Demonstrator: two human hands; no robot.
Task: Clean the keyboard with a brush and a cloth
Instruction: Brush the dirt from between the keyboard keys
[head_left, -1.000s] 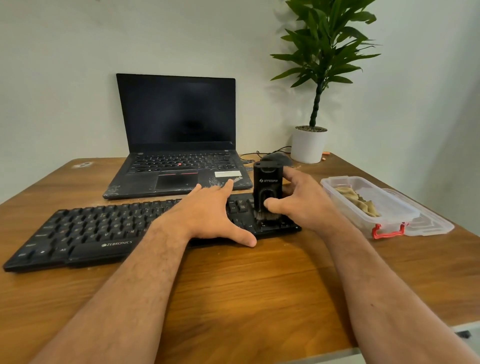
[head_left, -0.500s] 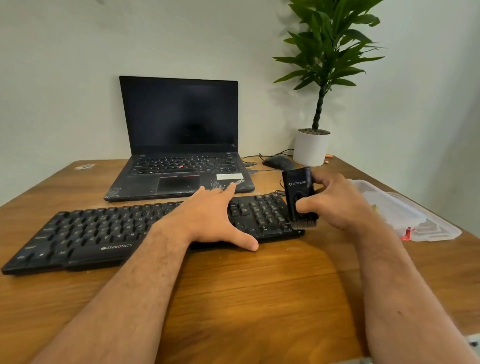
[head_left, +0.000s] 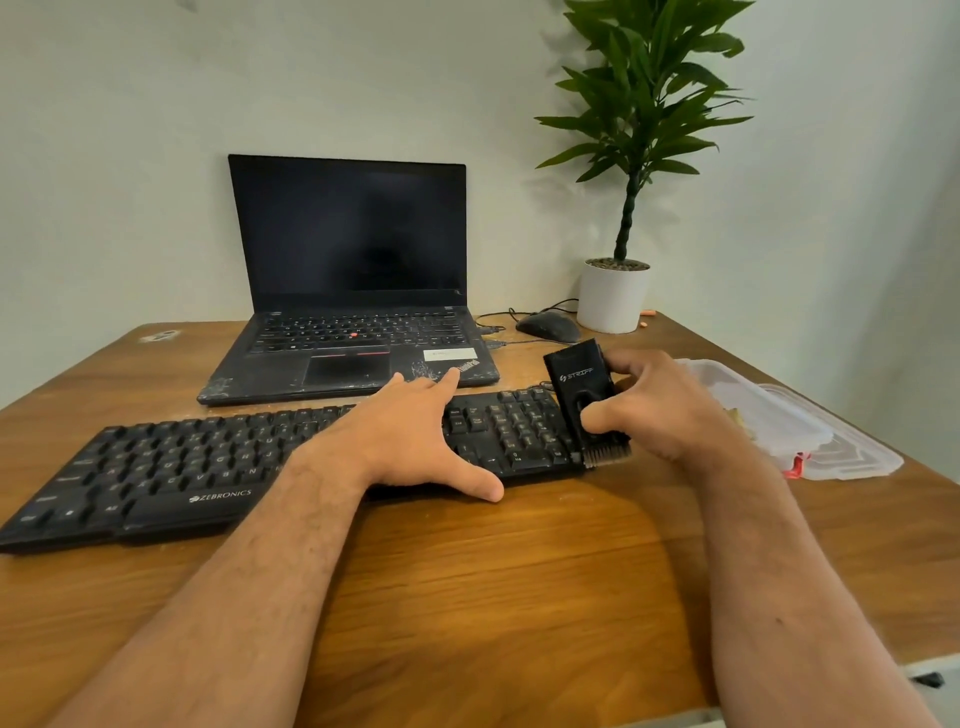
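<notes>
A black Zebronics keyboard (head_left: 171, 467) lies across the wooden desk (head_left: 493, 587). My left hand (head_left: 410, 441) rests flat on its middle-right keys, fingers straight and thumb over the front edge. My right hand (head_left: 660, 402) grips a black block-shaped brush (head_left: 584, 389) upright, bristles down. The bristles sit at the keyboard's right front corner, just past its edge, near the desk top. A beige cloth (head_left: 735, 415) shows partly inside a clear box, behind my right hand.
A black laptop (head_left: 348, 332) stands open behind the keyboard. A mouse (head_left: 548, 326) with its cable and a potted plant (head_left: 615, 296) are at the back right. The clear plastic box (head_left: 779, 415) with a red clip and its lid (head_left: 852, 457) sit at the right.
My right hand carried the brush rightward from the number-pad keys to the keyboard's right edge and tilted it slightly. My left hand stayed in place on the keys.
</notes>
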